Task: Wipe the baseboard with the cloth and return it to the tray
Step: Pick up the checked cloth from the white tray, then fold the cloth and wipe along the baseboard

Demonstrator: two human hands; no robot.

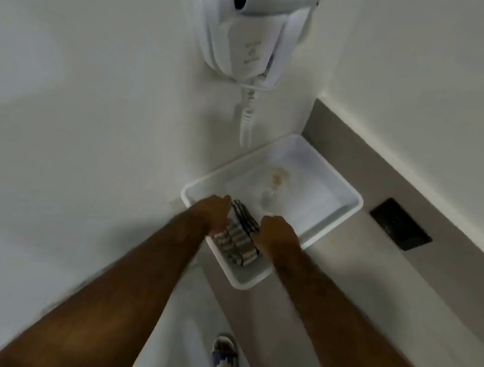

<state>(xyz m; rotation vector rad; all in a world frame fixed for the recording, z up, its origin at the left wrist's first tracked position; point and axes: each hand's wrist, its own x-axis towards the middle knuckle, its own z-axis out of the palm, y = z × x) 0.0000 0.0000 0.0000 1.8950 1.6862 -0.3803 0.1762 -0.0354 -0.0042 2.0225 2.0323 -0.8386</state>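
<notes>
Since both hands, left and right, look curled onto the folded cloth between them, it'll flop — grab the ends.

Both arms are bare, with no sleeves. Below the hands, one foot wears a white and blue sandal.
</notes>
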